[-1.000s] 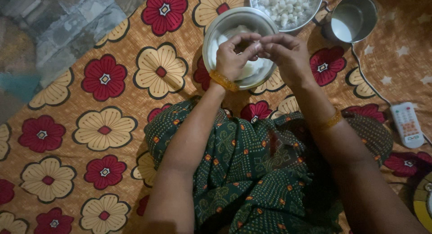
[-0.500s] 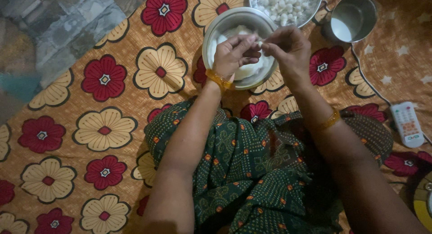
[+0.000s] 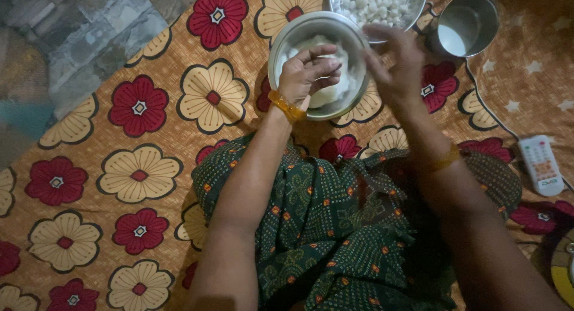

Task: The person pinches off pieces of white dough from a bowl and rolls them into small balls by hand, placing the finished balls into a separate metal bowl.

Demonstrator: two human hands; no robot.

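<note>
Head-camera view: white dough (image 3: 326, 90) is seen in a steel bowl (image 3: 287, 39) near the floral mat's (image 3: 119, 167) top edge. Over it, the left hand (image 3: 308, 75) is loosely curled, the right hand (image 3: 394, 63) spread beside it; any grip cannot be told.

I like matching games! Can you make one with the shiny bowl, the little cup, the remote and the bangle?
Things:
1. steel bowl
2. steel cup
3. remote
4. bangle

Descriptions:
A. white, lying at the right edge of the cloth
B. orange, on the left wrist
C. under the left hand, holding white stuff
D. top right, beside the tray of white pieces

Pairs: 1-C, 2-D, 3-A, 4-B
</note>
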